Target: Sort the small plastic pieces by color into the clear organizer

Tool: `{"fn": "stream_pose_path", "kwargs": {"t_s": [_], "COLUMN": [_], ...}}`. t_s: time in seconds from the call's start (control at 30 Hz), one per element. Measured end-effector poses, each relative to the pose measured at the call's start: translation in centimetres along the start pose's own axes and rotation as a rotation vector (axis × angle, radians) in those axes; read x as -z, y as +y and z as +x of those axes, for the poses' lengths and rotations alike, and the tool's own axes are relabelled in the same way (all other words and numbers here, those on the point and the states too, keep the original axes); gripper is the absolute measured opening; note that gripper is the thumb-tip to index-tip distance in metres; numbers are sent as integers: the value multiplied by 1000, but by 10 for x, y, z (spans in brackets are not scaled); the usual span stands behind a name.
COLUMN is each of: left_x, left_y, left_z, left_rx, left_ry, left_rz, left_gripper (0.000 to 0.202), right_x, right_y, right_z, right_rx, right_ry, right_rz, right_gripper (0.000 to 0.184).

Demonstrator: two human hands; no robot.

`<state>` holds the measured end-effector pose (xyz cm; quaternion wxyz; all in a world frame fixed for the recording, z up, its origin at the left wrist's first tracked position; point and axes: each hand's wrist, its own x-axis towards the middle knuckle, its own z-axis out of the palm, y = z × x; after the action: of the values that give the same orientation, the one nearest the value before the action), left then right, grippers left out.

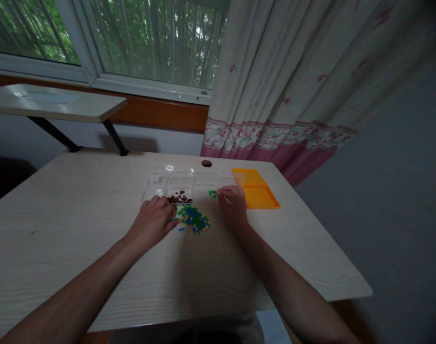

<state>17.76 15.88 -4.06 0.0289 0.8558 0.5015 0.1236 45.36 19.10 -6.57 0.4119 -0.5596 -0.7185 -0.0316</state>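
Note:
A loose pile of small green, blue and yellow toy bricks (196,219) lies on the table. At its left edge is my left hand (154,214), its fingers bent and the thumb apart from them, with bricks in the gap. Behind the pile stands a clear plastic box (180,180) with several compartments. Dark brown pieces (181,197) fill part of one front compartment. My right hand (233,200) is over the box's front right part, thumb and fingers pinched together. Small green pieces (212,193) show by its fingertips; what the pinch holds is too small to tell.
An open orange case (259,197) lies on the table (96,205) to the right of the box. At the back left a raised shelf (60,107) stands on dark legs. A round hole (206,163) sits near the back edge, below a patterned curtain (275,95).

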Motion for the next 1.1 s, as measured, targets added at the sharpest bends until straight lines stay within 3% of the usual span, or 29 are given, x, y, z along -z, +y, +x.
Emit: {"fn": "stream_pose_path", "kwargs": {"t_s": [0.33,1.1], "left_x": [4,-4], "left_y": [3,2], "left_z": [-4,0], "left_rx": [7,-43], "left_ry": [-65,-32], "left_rz": [-2,-48], "left_gripper": [14,16], "right_x": [-2,0], "right_y": [3,-1], "right_z": [0,1], "right_rx": [3,-1], "right_ry": [2,-8], "right_rz": [1,29], "right_gripper": [21,20]}}
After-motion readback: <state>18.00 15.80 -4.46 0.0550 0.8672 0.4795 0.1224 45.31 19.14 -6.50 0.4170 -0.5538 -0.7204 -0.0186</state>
